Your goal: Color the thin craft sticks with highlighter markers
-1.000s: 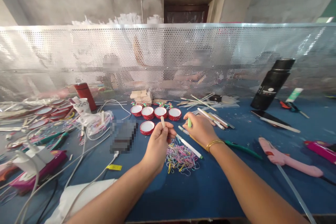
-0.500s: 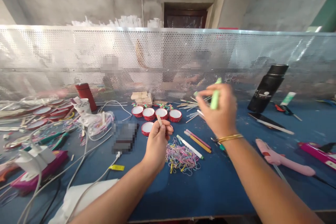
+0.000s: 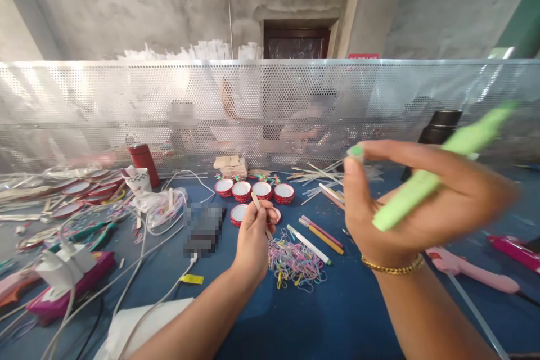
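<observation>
My left hand is closed around a small flat wooden stick, held upright above a pile of coloured rubber bands on the blue table. My right hand is raised close to the camera. It grips a light green marker between thumb and fingers, with a small green cap at a fingertip. Just behind my left hand lie several round red tins with white insides. Some markers and pencils rest to the right of the bands.
A perforated metal screen runs across the back of the table. Left side: a red cup, cables, a white charger, pliers, more tins. Right side: a black flask, a pink glue gun, thin sticks.
My right hand rose from the table with the green marker, coming up and toward the camera to the right. The left hand kept its stick almost in place.
</observation>
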`<state>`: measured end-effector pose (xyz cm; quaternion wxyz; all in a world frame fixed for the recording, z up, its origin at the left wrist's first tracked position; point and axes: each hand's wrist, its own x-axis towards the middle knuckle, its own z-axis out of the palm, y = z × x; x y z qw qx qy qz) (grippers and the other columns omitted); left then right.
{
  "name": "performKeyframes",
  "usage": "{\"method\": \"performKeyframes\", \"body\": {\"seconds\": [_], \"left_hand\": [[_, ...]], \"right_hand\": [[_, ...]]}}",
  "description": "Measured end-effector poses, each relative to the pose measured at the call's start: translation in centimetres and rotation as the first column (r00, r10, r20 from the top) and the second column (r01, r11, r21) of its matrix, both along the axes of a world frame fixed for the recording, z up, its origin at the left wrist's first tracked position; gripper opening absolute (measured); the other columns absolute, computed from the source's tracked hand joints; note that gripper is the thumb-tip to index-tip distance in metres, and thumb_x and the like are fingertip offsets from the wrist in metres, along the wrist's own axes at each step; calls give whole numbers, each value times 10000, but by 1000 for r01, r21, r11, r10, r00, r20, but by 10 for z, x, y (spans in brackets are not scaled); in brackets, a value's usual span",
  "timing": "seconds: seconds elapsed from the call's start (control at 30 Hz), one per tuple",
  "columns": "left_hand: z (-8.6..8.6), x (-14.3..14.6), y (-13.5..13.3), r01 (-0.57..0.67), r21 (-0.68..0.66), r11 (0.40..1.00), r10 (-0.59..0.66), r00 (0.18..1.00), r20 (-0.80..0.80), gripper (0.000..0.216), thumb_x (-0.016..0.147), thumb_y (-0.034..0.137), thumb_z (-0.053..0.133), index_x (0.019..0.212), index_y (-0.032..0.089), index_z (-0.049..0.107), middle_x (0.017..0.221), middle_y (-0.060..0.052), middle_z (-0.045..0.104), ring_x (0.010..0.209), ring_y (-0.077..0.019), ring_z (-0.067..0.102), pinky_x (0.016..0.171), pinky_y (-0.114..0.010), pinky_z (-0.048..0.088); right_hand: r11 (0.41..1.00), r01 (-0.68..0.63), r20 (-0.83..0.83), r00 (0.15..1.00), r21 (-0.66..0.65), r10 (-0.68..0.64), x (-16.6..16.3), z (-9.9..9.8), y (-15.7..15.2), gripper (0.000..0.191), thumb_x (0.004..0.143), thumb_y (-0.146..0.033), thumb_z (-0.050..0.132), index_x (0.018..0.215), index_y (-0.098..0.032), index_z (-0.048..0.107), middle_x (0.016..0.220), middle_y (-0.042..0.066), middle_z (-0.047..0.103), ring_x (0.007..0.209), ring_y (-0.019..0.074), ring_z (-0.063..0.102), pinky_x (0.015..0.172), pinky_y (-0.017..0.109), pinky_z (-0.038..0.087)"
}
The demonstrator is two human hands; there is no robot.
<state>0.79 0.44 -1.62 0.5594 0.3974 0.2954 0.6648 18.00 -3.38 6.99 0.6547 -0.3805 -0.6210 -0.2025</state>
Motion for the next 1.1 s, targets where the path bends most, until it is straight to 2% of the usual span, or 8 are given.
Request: {"method": "performKeyframes", "body": {"seconds": [0.07, 0.13, 0.23, 0.33, 0.47, 0.63, 0.77, 1.1], "left_hand": [[0, 0, 0, -2, 1, 1000, 2, 1000, 0, 190, 848, 339, 716, 873, 186, 607, 706, 20, 584, 620, -99, 480, 591, -205, 365], [0, 1, 1, -1, 3, 1000, 1, 1000, 0, 191, 849, 341, 711, 873, 184, 605, 703, 22, 587, 617, -95, 478, 585, -199, 364], [-2, 2, 1, 14, 0, 1000, -14, 1000, -4, 208, 836, 356, 716, 867, 181, 607, 694, 23, 594, 610, -90, 477, 582, -194, 365], [-3, 4, 1, 45, -7, 999, -45, 999, -12, 229, 809, 364, 733, 869, 179, 613, 705, 22, 601, 608, -88, 477, 578, -195, 367], [-2, 4, 1, 61, -27, 998, -62, 998, -19, 246, 791, 376, 743, 861, 175, 618, 712, 21, 594, 620, -90, 478, 574, -198, 366], [-2, 4, -2, 90, -60, 994, -94, 993, -70, 315, 788, 442, 748, 873, 169, 614, 656, 31, 554, 588, -89, 431, 545, -201, 320], [-6, 8, -4, 162, -85, 983, -174, 972, -156, 407, 806, 552, 710, 921, 172, 620, 593, 47, 497, 551, -95, 366, 530, -213, 279], [-3, 4, -1, 124, -49, 991, -133, 899, -416, 426, 792, 583, 712, 961, 192, 726, 733, 10, 518, 683, -141, 432, 568, -234, 328]], "right_hand": [[993, 114, 58, 992, -11, -113, -2, -10, 12, 205, 873, -289, 704, 1060, -285, 620, 1020, 54, 731, 1004, 296, 692, 1039, 529, 424], [956, 115, 257, 965, -269, -45, 2, -29, 30, 201, 853, -231, 695, 1033, -265, 611, 870, 31, 747, 827, 259, 703, 881, 458, 477], [782, 231, 439, 897, -578, 60, 8, -69, 61, 207, 810, -114, 647, 971, -243, 619, 776, 28, 749, 702, 231, 690, 680, 353, 439], [749, 261, 475, 876, -609, 80, 6, -104, 82, 197, 751, -67, 657, 853, -233, 628, 644, 26, 711, 606, 223, 651, 601, 332, 370], [755, 238, 455, 886, -612, 90, 4, -120, 92, 184, 730, -112, 709, 832, -244, 631, 653, 15, 709, 592, 215, 640, 574, 314, 355], [818, 138, 273, 962, -558, 24, 15, -101, 84, 191, 969, -338, 533, 1092, -231, 633, 769, 39, 728, 709, 216, 687, 630, 323, 450], [923, -270, -160, 959, -274, 233, 9, -89, 61, 281, 1029, -363, 437, 1162, -252, 659, 797, 15, 702, 717, 171, 665, 718, 337, 518], [972, -207, 19, 977, -109, 210, -22, -94, 41, 123, 917, -195, 560, 1028, -231, 598, 885, 39, 694, 798, 201, 637, 790, 403, 495]]}}
